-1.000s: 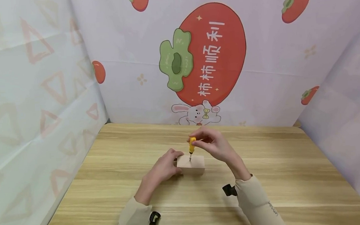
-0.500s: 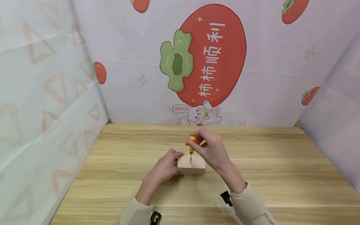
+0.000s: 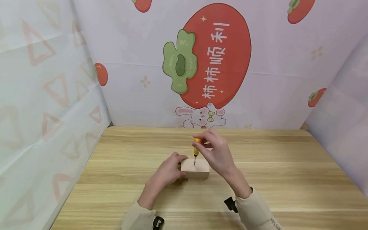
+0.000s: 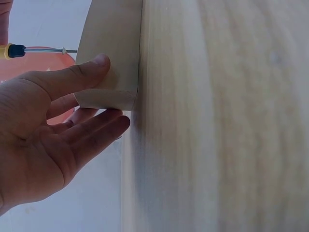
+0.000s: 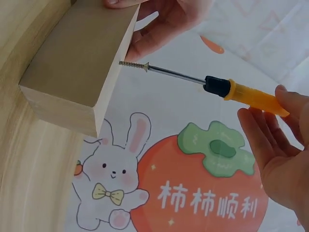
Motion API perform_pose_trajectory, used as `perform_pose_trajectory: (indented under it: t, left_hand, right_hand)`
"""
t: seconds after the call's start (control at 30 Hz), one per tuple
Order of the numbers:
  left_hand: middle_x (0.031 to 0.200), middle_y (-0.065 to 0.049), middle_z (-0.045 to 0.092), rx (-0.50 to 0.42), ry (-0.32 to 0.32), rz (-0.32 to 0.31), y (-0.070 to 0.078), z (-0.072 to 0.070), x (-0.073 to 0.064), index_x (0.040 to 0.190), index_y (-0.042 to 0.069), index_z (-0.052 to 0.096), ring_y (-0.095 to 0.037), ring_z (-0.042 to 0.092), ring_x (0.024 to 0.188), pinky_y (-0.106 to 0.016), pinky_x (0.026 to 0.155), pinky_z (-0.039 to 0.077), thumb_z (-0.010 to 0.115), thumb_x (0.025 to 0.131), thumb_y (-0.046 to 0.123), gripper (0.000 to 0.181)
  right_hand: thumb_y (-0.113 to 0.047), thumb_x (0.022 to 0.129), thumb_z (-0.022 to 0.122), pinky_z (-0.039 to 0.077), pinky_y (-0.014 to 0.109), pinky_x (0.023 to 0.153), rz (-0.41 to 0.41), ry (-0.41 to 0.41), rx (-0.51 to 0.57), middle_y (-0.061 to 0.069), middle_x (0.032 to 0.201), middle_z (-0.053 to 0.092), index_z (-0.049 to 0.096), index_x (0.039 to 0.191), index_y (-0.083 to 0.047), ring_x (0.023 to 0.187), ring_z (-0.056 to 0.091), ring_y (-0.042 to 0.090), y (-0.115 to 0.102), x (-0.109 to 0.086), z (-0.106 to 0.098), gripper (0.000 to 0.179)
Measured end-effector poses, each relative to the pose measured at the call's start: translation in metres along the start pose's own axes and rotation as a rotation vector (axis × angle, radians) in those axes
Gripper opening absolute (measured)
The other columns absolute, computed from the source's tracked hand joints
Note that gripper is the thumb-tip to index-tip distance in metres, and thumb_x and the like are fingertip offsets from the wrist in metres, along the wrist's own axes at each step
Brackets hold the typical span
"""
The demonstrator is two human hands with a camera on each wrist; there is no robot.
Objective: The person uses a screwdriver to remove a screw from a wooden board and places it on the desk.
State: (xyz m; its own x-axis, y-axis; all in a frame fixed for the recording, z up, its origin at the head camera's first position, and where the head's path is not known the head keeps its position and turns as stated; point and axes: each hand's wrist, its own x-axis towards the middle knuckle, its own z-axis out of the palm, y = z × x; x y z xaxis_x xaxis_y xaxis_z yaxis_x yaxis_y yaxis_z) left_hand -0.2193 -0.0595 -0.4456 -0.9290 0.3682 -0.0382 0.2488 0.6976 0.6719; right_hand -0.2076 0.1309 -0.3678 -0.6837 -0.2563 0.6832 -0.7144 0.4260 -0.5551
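A pale wooden block (image 3: 201, 169) lies on the table, gripped at its left end by my left hand (image 3: 169, 170). In the left wrist view the thumb lies along one side of the block (image 4: 113, 43) and the fingers are around its end. My right hand (image 3: 216, 153) pinches the yellow handle of a screwdriver (image 5: 253, 98) between thumb and fingers. Its metal shaft runs down to the head of a screw (image 5: 134, 65), which stands upright in the block's top face with much of its thread showing. Shaft and screw are nearly in line.
The wood-grain table (image 3: 282, 172) carries the block near its middle. A printed cloth (image 3: 271, 56) with persimmons and a rabbit rises behind the table, and patterned cloth walls stand left and right. A black strap mount (image 3: 158, 224) sits on the left sleeve.
My right hand has turned about the screwdriver handle, its wrist shifting slightly left and toward me since one second ago. The left hand and the block have stayed in place.
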Motion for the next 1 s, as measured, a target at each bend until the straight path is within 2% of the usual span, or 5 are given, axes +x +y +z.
perform_pose_trajectory:
  t: [0.27, 0.6, 0.7, 0.83, 1.0]
  left_hand:
    - [0.113, -0.008, 0.057, 0.025, 0.004, 0.033, 0.0, 0.0, -0.002, 0.131, 0.008, 0.062, -0.022, 0.059, 0.102, -0.041, 0.089, 0.052, 0.085, 0.077, 0.012, 0.059]
    - [0.111, -0.009, 0.058, 0.026, 0.028, 0.05, 0.001, -0.003, -0.005, 0.128, 0.006, 0.064, -0.024, 0.061, 0.102, -0.041, 0.088, 0.053, 0.086, 0.075, 0.01, 0.058]
    - [0.112, -0.01, 0.058, 0.01, 0.028, 0.052, 0.001, -0.003, -0.006, 0.128, 0.005, 0.064, -0.026, 0.062, 0.104, -0.043, 0.089, 0.053, 0.086, 0.075, 0.009, 0.057]
    - [0.113, -0.009, 0.058, 0.011, 0.029, 0.038, 0.0, -0.002, -0.005, 0.13, 0.007, 0.064, -0.026, 0.062, 0.105, -0.042, 0.089, 0.053, 0.085, 0.076, 0.011, 0.058]
    - [0.115, -0.009, 0.058, 0.013, 0.019, 0.017, -0.001, -0.001, -0.003, 0.132, 0.008, 0.063, -0.025, 0.061, 0.107, -0.042, 0.09, 0.052, 0.085, 0.077, 0.013, 0.059]
  right_hand:
    - [0.005, 0.087, 0.07, 0.047, 0.016, 0.068, -0.236, -0.189, 0.123, 0.001, 0.094, 0.06, 0.072, 0.115, -0.009, 0.079, 0.053, 0.01, 0.014, -0.006, 0.001, 0.031]
    - [0.005, 0.089, 0.067, 0.043, 0.014, 0.063, -0.291, -0.158, 0.003, 0.0, 0.09, 0.053, 0.073, 0.112, -0.013, 0.073, 0.051, 0.008, 0.009, 0.0, 0.01, 0.03]
    - [0.004, 0.09, 0.066, 0.046, 0.013, 0.064, -0.274, -0.154, -0.009, -0.001, 0.089, 0.053, 0.07, 0.117, -0.012, 0.07, 0.051, 0.007, 0.006, 0.001, 0.012, 0.031]
    - [0.004, 0.09, 0.067, 0.058, 0.022, 0.077, -0.159, -0.12, 0.046, 0.001, 0.09, 0.055, 0.071, 0.115, -0.01, 0.075, 0.058, 0.007, 0.005, 0.001, 0.013, 0.029]
    - [0.0, 0.083, 0.077, 0.061, 0.032, 0.073, -0.045, 0.016, 0.062, 0.003, 0.089, 0.063, 0.075, 0.106, -0.009, 0.08, 0.064, 0.015, 0.008, 0.0, 0.011, 0.025]
